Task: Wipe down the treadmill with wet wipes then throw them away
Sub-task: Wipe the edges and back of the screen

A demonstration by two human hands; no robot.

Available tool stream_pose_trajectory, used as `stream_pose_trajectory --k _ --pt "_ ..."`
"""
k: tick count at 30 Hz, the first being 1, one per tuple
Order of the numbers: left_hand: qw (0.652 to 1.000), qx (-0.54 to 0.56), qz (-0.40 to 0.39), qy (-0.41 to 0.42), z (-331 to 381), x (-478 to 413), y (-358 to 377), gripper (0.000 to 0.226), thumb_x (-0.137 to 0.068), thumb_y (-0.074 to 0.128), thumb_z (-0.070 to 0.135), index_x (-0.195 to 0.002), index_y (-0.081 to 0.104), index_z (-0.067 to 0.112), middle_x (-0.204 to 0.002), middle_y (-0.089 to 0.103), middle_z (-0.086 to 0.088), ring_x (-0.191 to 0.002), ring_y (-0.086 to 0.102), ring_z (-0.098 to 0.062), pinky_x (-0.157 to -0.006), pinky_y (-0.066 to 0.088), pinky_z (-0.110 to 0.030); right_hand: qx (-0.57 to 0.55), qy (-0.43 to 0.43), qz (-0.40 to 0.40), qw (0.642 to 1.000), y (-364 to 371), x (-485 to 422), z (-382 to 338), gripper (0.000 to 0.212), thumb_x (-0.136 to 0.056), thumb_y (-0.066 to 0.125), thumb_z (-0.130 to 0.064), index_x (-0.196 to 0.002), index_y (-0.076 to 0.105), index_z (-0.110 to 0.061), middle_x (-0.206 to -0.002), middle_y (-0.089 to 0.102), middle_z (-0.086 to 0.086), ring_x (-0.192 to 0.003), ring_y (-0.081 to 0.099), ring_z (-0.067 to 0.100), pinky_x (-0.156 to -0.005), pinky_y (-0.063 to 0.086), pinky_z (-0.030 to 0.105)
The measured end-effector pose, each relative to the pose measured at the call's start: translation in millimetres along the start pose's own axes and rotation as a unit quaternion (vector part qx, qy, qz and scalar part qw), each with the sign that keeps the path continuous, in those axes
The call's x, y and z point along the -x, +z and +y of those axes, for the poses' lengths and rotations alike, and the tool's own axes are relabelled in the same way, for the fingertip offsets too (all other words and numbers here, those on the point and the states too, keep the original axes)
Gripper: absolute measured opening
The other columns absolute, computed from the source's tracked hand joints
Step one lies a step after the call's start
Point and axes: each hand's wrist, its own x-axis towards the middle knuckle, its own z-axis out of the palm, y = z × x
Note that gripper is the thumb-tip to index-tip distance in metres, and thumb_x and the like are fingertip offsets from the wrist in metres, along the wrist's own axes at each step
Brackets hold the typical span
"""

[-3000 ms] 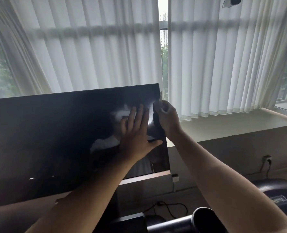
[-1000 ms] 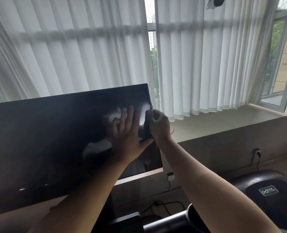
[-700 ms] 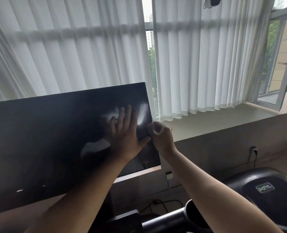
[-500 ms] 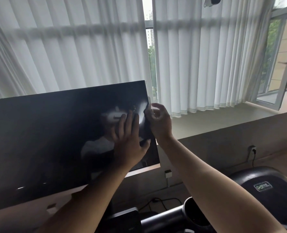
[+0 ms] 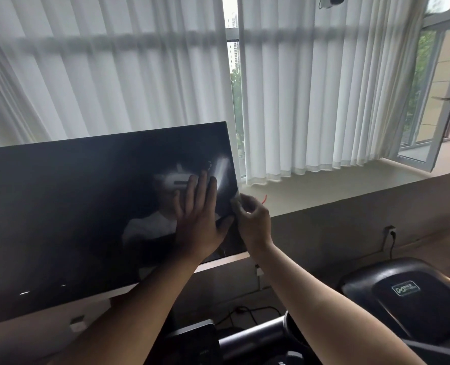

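Flat glossy black screen [image 5: 74,219]: left, before the pleated white curtains [image 5: 310,101]. Beige sill ledge [image 5: 337,185]: far right of it. Black moulded treadmill cover [image 5: 408,299]: near right.

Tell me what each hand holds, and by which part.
The left hand lies flat on the screen, holding nothing. The right hand pinches what looks like a pale wipe at its right edge; which part it grips is too blurred to tell.

Reaches up and forward with both bare forearms. Lays the left grip [image 5: 200,219] flat, fingers straight and close together, thumb spread rightward. Curls the right grip [image 5: 253,222] just beside that thumb, fingertips pinching a small pale wipe [image 5: 236,201].
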Motion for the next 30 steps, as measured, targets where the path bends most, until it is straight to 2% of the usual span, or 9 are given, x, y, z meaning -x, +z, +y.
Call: stream_pose_trajectory --k 2,4,5,7,12,15,18,25,30 --pt "1.000 -0.015 0.005 -0.006 1.7 2.6 -1.6 0.093 -0.083 0.059 0.064 -0.157 0.033 0.015 -0.168 0.020 -0.006 -0.155 0.015 -0.028 -0.118 0.010 -0.058 0.009 -0.008 0.015 1.000 3.8 -8.6 -13.2 0.022 -0.094 0.069 -0.032 -0.114 0.071 -0.024 -0.093 0.075 -0.010 -0.087 0.071 0.005 -0.084 0.058 0.033" --pt "1.000 -0.024 0.008 -0.019 4.5 7.1 -3.9 0.093 -0.082 0.060 0.065 -0.157 0.034 0.017 -0.168 0.020 -0.005 -0.153 0.021 -0.028 -0.115 0.016 -0.058 0.007 -0.009 0.034 0.999 9.7 -19.6 -32.1 0.030 -0.094 0.069 -0.033 -0.122 0.063 -0.023 -0.097 0.073 -0.007 -0.084 0.068 0.002 -0.075 0.052 0.013" --pt "1.000 -0.018 0.009 -0.021 4.8 9.8 -4.4 0.094 -0.080 0.062 0.063 -0.156 0.035 0.017 -0.168 0.020 -0.004 -0.151 0.024 -0.028 -0.112 0.020 -0.057 -0.002 -0.006 0.043 0.999 12.6 -24.3 -41.0 0.029 -0.094 0.069 -0.032 -0.121 0.060 -0.023 -0.096 0.072 -0.006 -0.083 0.066 -0.001 -0.068 0.045 0.004" --pt "1.000 -0.002 0.007 -0.012 2.8 14.3 -4.8 0.096 -0.074 0.066 0.059 -0.156 0.036 0.018 -0.168 0.019 -0.004 -0.150 0.025 -0.029 -0.111 0.023 -0.055 0.002 -0.005 0.060 0.998 17.7 -27.3 -48.6 0.022 -0.094 0.069 -0.029 -0.110 0.059 -0.017 -0.090 0.068 -0.008 -0.079 0.060 -0.006 -0.063 0.037 -0.001" --pt "1.000 -0.006 -0.006 0.008 -4.5 17.4 -3.1 0.094 -0.076 0.065 0.057 -0.157 0.035 0.018 -0.169 0.017 -0.005 -0.153 0.020 -0.029 -0.114 0.017 -0.056 0.010 -0.009 0.056 0.998 14.4 -6.8 -23.0 0.008 -0.091 0.072 -0.018 -0.093 0.070 -0.011 -0.080 0.065 -0.015 -0.076 0.057 -0.015 -0.069 0.040 0.005" --pt "1.000 -0.003 -0.010 0.011 -4.0 17.3 -1.8 0.092 -0.078 0.063 0.055 -0.157 0.034 0.016 -0.169 0.017 -0.007 -0.153 0.019 -0.030 -0.115 0.016 -0.057 0.010 -0.010 0.054 0.998 4.9 8.2 -4.4 0.005 -0.089 0.074 -0.018 -0.087 0.070 -0.015 -0.077 0.069 -0.011 -0.074 0.062 -0.005 -0.073 0.048 0.015" --pt "1.000 0.007 -0.016 0.010 -4.6 17.8 0.8 0.090 -0.081 0.063 0.054 -0.157 0.033 0.016 -0.169 0.016 -0.007 -0.154 0.017 -0.030 -0.116 0.013 -0.058 0.023 0.002 0.061 0.998 -2.7 28.5 13.6 0.014 -0.088 0.074 -0.015 -0.078 0.067 -0.022 -0.073 0.068 -0.010 -0.069 0.061 -0.001 -0.068 0.044 0.014" --pt "1.000 0.003 -0.018 0.005 -3.1 23.2 1.1 0.087 -0.086 0.063 0.055 -0.158 0.032 0.017 -0.168 0.018 -0.006 -0.155 0.015 -0.029 -0.120 0.005 -0.056 0.051 0.010 0.053 0.997 -7.9 31.8 10.7 0.010 -0.089 0.072 -0.016 -0.081 0.067 -0.019 -0.074 0.067 -0.011 -0.068 0.060 -0.004 -0.065 0.043 0.012" --pt "0.999 0.009 -0.045 0.021 0.5 48.3 1.2 0.095 -0.076 0.065 0.055 -0.157 0.032 0.018 -0.169 0.014 -0.007 -0.156 0.012 -0.029 -0.120 0.001 -0.057 0.037 -0.018 0.033 0.999 0.8 8.7 -16.4 0.008 -0.090 0.064 -0.008 -0.092 0.070 -0.012 -0.081 0.067 -0.015 -0.077 0.060 -0.012 -0.070 0.044 0.008"
